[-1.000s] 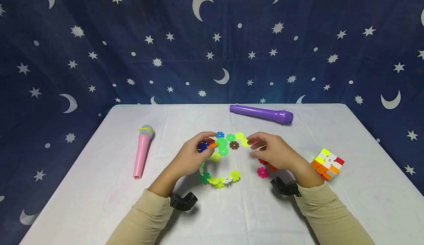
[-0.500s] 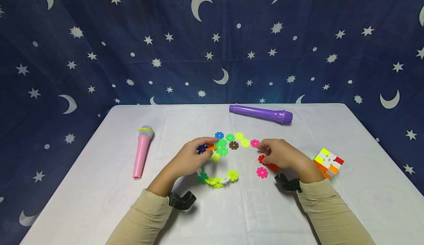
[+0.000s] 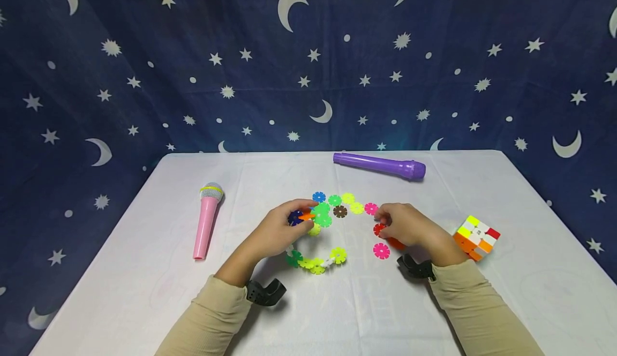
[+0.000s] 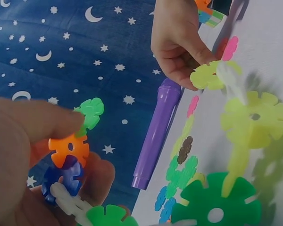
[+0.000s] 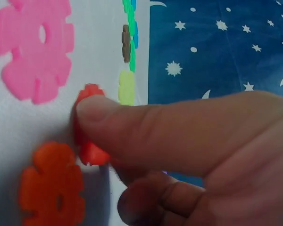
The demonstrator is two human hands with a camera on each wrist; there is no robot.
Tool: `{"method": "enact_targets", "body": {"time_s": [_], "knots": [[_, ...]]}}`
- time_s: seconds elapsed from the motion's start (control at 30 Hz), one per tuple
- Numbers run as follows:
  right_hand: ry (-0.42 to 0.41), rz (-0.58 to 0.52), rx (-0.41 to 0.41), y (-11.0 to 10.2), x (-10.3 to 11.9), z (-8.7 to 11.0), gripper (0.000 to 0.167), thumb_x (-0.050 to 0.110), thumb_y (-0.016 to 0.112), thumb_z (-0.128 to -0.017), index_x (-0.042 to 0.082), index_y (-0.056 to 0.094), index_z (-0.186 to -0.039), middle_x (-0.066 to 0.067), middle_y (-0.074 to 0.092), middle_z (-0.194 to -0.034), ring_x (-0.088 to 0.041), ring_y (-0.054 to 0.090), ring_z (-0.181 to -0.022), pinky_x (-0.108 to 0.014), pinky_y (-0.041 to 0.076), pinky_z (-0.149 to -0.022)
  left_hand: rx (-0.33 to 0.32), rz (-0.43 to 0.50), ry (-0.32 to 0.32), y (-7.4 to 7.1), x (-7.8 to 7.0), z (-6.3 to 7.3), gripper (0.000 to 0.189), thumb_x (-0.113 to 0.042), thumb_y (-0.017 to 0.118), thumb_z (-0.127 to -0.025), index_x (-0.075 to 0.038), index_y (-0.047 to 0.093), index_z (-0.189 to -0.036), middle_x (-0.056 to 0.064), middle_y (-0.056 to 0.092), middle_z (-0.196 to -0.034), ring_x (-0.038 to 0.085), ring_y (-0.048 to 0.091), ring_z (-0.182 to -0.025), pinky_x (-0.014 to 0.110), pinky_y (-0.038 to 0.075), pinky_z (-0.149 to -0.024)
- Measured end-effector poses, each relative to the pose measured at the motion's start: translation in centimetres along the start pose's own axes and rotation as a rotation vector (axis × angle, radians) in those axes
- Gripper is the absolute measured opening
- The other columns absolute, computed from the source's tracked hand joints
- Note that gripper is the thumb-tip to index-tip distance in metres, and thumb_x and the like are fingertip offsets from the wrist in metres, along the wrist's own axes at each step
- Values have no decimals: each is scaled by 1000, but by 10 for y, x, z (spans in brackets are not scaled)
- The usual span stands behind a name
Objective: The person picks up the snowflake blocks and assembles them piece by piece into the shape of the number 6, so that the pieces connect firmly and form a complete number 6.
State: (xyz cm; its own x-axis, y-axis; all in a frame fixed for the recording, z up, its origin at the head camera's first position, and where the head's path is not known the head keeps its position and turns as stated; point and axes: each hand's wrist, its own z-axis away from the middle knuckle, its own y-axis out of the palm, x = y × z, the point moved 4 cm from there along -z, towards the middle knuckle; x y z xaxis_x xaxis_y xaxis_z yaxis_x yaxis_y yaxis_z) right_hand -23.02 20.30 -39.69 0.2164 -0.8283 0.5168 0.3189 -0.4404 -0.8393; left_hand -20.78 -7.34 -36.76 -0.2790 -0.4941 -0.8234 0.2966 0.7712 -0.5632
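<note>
My left hand holds one end of a curved chain of notched plastic flower discs. In the left wrist view its fingers are around an orange disc and a dark blue disc, with a green disc at the fingertips. From there the chain runs through white and green pieces to yellow-green discs. My right hand is low over the table, thumb on a red disc and fingers curled behind it. An orange-red disc and a pink disc lie beside it.
Several loose discs, including a brown disc and a blue disc, lie between the hands. Behind them is a purple microphone. A pink microphone lies left, a puzzle cube right. A starry curtain hangs behind the table.
My right hand has moved from the upper pink disc down and right to the red disc, which has shifted slightly left. My left hand has lowered a little, still holding the chain.
</note>
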Motion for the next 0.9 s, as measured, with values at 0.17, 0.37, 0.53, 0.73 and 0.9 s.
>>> {"method": "enact_targets", "body": {"time_s": [0.17, 0.37, 0.53, 0.73, 0.9], "knots": [[-50, -80, -62, -1, 4, 0, 10, 7, 74, -87, 7, 66, -93, -1, 55, -79, -19, 52, -77, -32, 46, -70, -37, -21, 13, 0, -2, 0, 38, -12, 68, -95, -15, 65, -133, 2, 65, -114, 22, 59, -104, 43, 49, -91], [-175, -267, -253, -6, 31, 7, 13, 10, 77, -88, 7, 65, -92, 3, 63, -78, -18, 59, -71, -28, 50, -65, -77, -21, 24, 0, -2, 0, 38, -12, 67, -96, -18, 65, -134, 5, 66, -111, 18, 60, -88, 36, 52, -74], [-321, -336, -368, 4, 58, 11, 12, 1, 77, -86, 6, 69, -95, 0, 73, -86, -17, 71, -78, -30, 57, -72, -98, -2, 27, 2, -2, -1, 39, -11, 66, -95, -18, 65, -133, 6, 67, -108, 18, 61, -76, 32, 50, -65], [-477, -227, -495, 14, 77, 15, 16, -4, 78, -82, 6, 72, -93, -2, 75, -89, -13, 72, -74, -30, 58, -68, -80, 67, -4, 8, -5, 0, 39, -12, 66, -96, -18, 63, -134, 11, 66, -112, 19, 64, -66, 32, 55, -62], [-538, -165, -584, 16, 82, 17, 17, -4, 81, -79, 4, 73, -92, -2, 75, -84, -14, 72, -72, -29, 58, -65, -52, 107, -9, 12, -6, 2, 39, -13, 64, -98, -16, 61, -136, 12, 65, -112, 17, 63, -62, 33, 55, -60]]}}
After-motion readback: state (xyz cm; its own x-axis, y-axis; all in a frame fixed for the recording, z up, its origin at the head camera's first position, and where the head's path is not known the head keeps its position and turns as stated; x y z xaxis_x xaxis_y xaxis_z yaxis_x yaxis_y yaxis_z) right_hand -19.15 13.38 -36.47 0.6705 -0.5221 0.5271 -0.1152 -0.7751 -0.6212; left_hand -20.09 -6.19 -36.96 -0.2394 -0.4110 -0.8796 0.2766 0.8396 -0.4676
